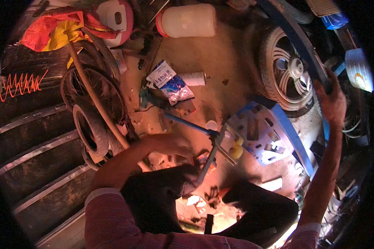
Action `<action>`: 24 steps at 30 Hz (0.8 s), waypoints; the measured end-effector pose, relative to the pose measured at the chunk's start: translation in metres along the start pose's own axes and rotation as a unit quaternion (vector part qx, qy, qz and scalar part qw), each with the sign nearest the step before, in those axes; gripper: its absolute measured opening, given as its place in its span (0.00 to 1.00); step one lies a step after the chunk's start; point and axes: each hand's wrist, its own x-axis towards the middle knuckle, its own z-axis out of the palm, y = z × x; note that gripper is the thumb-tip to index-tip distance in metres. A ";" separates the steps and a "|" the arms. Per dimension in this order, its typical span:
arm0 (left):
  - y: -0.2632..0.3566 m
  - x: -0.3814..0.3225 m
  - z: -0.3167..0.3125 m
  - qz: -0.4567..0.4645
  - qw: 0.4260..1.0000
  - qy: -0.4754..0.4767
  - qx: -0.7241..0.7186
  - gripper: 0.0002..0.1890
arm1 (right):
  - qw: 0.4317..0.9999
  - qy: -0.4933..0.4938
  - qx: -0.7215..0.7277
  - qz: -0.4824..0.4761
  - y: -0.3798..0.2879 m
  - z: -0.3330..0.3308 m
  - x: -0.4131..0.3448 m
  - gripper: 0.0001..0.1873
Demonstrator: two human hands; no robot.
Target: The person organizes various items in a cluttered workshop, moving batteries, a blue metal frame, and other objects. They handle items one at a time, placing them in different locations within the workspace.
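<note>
My right hand [333, 101] grips a long dark beam [308, 59] at the right, thumb on its inner side. Blurred, my left hand [174, 146] hovers above my left knee, its fingers pointing right; whether they hold anything is unclear. Just right of it stands a metal frame with a blue bar [187, 122] and a flat grey arm [207, 166]. Beyond that frame a slotted metal panel with blue edges [265, 137] leans at a tilt. A yellow object [237, 148] sits between the frame and the panel.
A spoked motorcycle wheel with tyre [286, 68] stands at right. On the floor lie a printed packet [171, 82], a spray can [194, 78] and a translucent plastic jug [188, 20]. Left are loose tyres [90, 130], a wooden pole [95, 96] and a ribbed metal shutter [37, 149].
</note>
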 end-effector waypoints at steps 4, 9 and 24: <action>-0.060 -0.035 -0.098 0.058 0.933 0.329 -0.132 0.27 | 0.998 0.048 -0.001 -0.047 0.009 0.008 -0.002 0.35; -0.101 -0.027 -0.189 0.050 0.729 0.643 0.228 0.30 | 0.997 0.040 -0.013 -0.062 0.007 0.002 -0.007 0.36; -0.093 0.080 -0.174 0.006 0.909 0.399 0.118 0.29 | 0.999 0.029 -0.010 -0.021 -0.019 -0.018 -0.026 0.38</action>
